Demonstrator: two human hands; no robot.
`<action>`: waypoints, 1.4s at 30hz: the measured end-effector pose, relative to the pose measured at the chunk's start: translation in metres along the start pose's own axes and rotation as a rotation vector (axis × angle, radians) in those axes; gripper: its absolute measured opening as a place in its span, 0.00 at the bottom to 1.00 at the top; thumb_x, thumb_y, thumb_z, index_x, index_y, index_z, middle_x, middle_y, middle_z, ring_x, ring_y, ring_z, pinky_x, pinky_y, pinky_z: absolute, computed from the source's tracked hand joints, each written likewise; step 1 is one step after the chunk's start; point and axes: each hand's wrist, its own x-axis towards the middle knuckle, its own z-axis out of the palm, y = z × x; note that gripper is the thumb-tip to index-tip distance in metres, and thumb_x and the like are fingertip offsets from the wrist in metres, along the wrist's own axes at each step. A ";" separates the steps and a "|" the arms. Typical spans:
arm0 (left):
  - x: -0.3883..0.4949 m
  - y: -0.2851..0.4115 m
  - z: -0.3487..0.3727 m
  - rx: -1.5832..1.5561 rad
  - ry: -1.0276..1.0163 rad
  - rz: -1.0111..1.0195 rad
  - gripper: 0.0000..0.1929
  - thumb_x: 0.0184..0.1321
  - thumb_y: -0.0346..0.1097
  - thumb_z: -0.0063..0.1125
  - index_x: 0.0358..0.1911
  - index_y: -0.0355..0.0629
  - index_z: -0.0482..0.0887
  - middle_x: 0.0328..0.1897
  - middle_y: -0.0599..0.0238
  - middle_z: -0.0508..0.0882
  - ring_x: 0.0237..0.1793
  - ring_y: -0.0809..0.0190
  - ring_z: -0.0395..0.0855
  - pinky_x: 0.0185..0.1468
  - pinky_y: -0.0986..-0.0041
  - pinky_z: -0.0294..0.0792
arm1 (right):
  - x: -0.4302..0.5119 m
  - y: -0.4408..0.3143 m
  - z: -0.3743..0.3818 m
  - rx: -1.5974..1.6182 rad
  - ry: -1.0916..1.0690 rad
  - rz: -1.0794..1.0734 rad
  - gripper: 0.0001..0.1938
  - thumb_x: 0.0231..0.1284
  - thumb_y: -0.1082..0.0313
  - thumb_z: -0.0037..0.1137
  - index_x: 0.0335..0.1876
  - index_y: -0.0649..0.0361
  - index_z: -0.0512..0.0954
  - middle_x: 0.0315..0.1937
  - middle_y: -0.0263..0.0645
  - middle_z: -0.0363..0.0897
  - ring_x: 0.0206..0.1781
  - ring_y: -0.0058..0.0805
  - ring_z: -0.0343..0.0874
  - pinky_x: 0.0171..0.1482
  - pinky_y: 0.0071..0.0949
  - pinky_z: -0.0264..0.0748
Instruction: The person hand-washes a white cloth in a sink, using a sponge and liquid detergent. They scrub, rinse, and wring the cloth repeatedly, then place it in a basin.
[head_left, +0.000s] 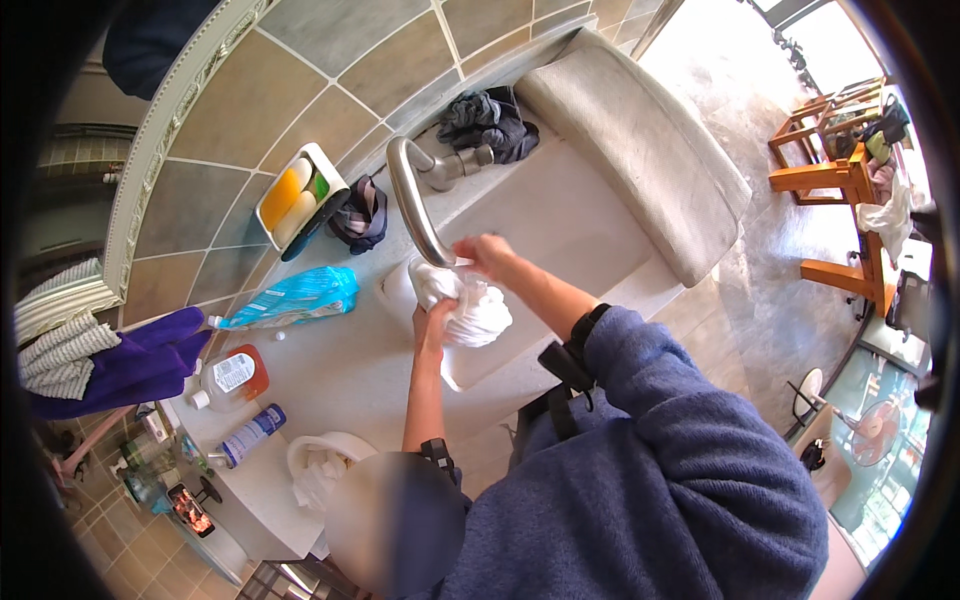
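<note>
A bunched white cloth (480, 315) hangs over the sink basin (455, 369), just below the end of a brushed metal faucet (411, 202). My left hand (435, 319) grips the cloth from its near left side, the fingers wrapped in its folds. My right hand (489, 259) is at the upper right of the cloth, close to the faucet's spout, with its fingers curled. Some white shows under those fingers, but blur hides whether they pinch the cloth. The lower part of the cloth droops in a rounded bundle.
Dark wet clothing (491, 124) lies behind the faucet, beside a sloped washboard slab (637, 150). Left of the basin are a dark cloth bundle (361, 216), a soap tray (324, 159), a blue detergent pouch (300, 298), an orange liquid bottle (238, 377) and a white bin (304, 452).
</note>
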 end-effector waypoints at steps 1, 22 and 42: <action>0.001 0.000 -0.001 -0.013 0.030 -0.059 0.27 0.45 0.34 0.59 0.53 0.35 0.74 0.47 0.61 0.79 0.47 0.60 0.77 0.52 0.69 0.69 | 0.008 -0.005 -0.011 0.079 0.020 -0.058 0.13 0.62 0.66 0.48 0.43 0.68 0.78 0.31 0.45 0.82 0.28 0.34 0.81 0.31 0.26 0.79; -0.010 -0.026 -0.010 -0.078 0.108 -0.111 0.30 0.43 0.36 0.64 0.53 0.33 0.73 0.47 0.60 0.79 0.47 0.60 0.77 0.54 0.71 0.67 | 0.007 0.019 0.029 0.097 -0.188 0.057 0.14 0.58 0.73 0.37 0.17 0.62 0.70 0.11 0.39 0.63 0.11 0.29 0.62 0.13 0.27 0.55; 0.034 -0.014 0.056 0.102 0.059 -0.113 0.27 0.46 0.45 0.67 0.46 0.31 0.80 0.41 0.62 0.83 0.43 0.63 0.78 0.48 0.73 0.67 | -0.028 -0.019 -0.019 0.123 0.056 -0.379 0.21 0.64 0.64 0.46 0.62 0.58 0.69 0.57 0.42 0.72 0.58 0.33 0.72 0.58 0.30 0.69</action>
